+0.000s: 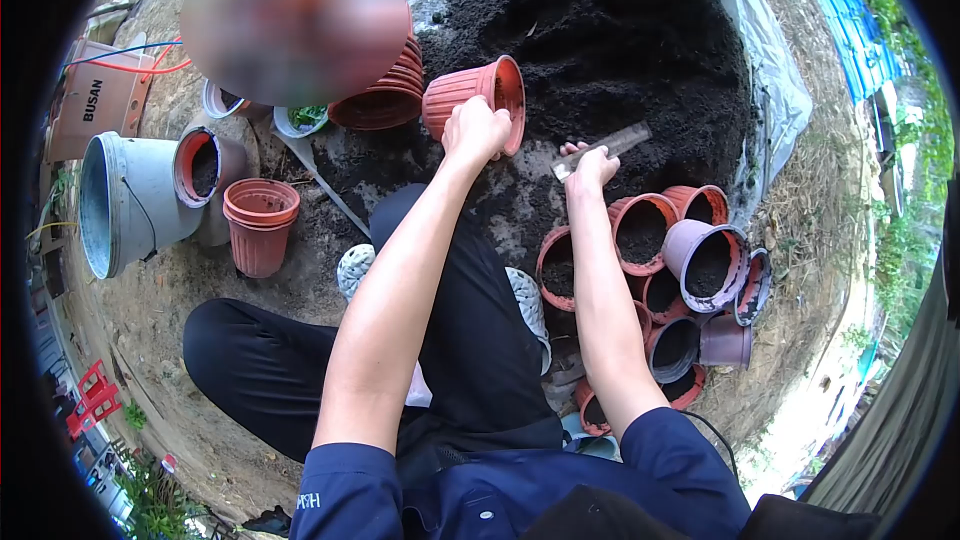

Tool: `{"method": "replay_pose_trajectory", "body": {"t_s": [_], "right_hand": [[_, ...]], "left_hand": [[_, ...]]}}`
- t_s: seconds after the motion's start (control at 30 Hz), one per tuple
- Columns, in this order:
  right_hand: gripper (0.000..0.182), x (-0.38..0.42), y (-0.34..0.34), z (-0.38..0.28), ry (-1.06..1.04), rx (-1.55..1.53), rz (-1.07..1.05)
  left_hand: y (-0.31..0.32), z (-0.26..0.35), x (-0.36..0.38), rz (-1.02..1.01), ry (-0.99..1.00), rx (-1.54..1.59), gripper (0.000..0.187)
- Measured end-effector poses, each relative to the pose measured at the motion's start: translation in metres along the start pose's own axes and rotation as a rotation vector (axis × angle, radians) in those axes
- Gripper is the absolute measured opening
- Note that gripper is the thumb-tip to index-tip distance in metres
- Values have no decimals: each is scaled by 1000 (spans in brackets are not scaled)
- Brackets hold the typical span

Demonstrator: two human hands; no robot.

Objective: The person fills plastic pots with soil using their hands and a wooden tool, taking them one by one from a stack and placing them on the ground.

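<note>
My left hand (474, 128) is closed on the near side of a ribbed terracotta-coloured plastic pot (448, 100). The pot lies tipped sideways in the air, its mouth facing right. In my right hand (592, 168), fingers are wrapped round a flat, greyish, dirt-smeared strip (622, 141); whether it is metal or wood I cannot make out. The strip points up and right, just apart from the pot's rim. Behind both hands spreads a large heap of dark soil (600, 30).
Several soil-smeared pots (705, 260) cluster by my right forearm. To the left stand stacked terracotta pots (261, 230), a grey bucket (150, 195) and a box marked BUSAN (90, 110). Nested pots (378, 105) lie beyond my left hand. Plastic sheeting (770, 70) edges the heap.
</note>
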State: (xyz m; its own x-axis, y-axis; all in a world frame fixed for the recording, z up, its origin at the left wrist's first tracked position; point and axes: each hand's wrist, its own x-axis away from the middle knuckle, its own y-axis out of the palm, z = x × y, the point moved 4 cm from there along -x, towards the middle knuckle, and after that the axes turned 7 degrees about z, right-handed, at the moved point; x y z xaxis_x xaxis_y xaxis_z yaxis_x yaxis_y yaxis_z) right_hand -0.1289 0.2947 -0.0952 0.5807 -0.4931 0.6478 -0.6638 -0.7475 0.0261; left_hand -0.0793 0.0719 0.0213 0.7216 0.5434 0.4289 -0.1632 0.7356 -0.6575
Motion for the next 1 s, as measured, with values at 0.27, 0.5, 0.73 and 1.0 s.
{"method": "replay_pose_trajectory", "body": {"t_s": [0.27,0.5,0.73,1.0], "right_hand": [[49,-86,-10,-63,-386,587,645],[56,-98,-3,-26,-536,851,343],[59,-100,11,61,-727,851,33],[56,16,25,29,-890,946,-708]], "left_hand": [[-4,4,-2,66,46,-112,36],[20,-2,-18,139,193,-187,52],[42,11,-58,6,127,-268,55],[36,14,-51,-6,77,-311,57]]}}
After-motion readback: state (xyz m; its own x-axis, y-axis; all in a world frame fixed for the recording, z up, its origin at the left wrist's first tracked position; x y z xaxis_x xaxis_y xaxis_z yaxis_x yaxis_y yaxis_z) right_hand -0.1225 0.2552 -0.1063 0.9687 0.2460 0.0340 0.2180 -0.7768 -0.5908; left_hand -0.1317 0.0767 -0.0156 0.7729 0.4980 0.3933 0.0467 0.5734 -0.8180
